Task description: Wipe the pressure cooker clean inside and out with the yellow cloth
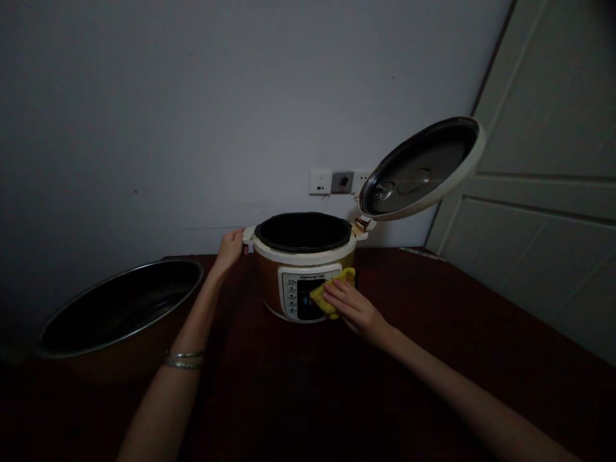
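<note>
An electric pressure cooker with a gold body and white rim stands on the dark table. Its lid is swung up to the right on a hinge, underside showing. My left hand is closed around the white side handle at the cooker's left. With my right hand I press a yellow cloth against the right part of the front control panel. The cloth covers some of the panel's display and buttons. Inside the cooker it is too dark to make out any detail.
At the left, a large inner pot with a dark inside rests on the reddish-brown table. Wall sockets sit behind the cooker. A pale door borders the table on the right.
</note>
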Demonstrator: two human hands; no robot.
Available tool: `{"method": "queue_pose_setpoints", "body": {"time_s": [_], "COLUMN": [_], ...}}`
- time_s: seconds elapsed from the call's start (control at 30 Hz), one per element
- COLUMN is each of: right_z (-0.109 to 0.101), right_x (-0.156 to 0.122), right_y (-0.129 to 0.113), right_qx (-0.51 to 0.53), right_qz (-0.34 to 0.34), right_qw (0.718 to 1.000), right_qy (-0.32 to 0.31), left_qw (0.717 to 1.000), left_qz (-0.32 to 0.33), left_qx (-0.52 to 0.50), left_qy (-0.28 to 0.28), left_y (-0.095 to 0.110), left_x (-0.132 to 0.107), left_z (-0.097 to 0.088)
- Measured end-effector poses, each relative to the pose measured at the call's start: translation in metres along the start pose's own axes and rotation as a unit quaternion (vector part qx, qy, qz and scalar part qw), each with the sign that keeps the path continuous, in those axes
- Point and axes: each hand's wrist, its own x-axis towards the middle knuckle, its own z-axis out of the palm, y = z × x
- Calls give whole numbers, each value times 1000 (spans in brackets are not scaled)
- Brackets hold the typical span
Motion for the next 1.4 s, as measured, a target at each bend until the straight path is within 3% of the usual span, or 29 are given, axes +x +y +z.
{"method": "queue_pose_setpoints", "body": {"time_s": [0.17, 0.23, 0.4, 0.5, 0.57, 0.77, 0.83, 0.97, 1.1, 1.27, 1.4], "right_z": [-3, 0, -1, -7, -12, -3, 9, 31, 33, 18, 24], "right_x": [25, 18, -18, -21, -11, 35, 39, 21, 12, 61, 104], "right_y": [6, 7, 11, 13, 13, -8, -20, -35, -34, -36, -45], "right_qx": [21, 22, 14, -10, -28, -68, -65, -27, -19, -65, -103], "right_qz": [33, 9, -73, -111, -115, -48, -43, -90, -119, -75, -27], "right_qw": [994, 997, 993, 983, 983, 996, 996, 985, 981, 991, 992], "right_qy": [107, 78, -97, -147, -141, -23, -42, -143, -155, -88, -65], "left_qw": [1000, 1000, 1000, 1000, 1000, 1000, 1000, 1000, 1000, 1000, 1000], "left_qz": [-5, -2, -4, -12, -15, -10, -18, -21, -14, -7, -7], "left_qx": [-2, 6, 7, 8, 11, 9, 9, 6, 1, 9, 1], "left_qy": [4, 7, 4, 7, 8, 8, 5, 8, 12, -2, -6], "left_y": [-4, -4, -1, 0, 1, 0, 0, 1, 1, 2, 2], "left_x": [1, 1, 0, 0, 0, 0, 0, -1, -2, -1, -1], "left_z": [-1, -1, 0, 0, 1, 1, 1, 1, 1, 1, 0]}}
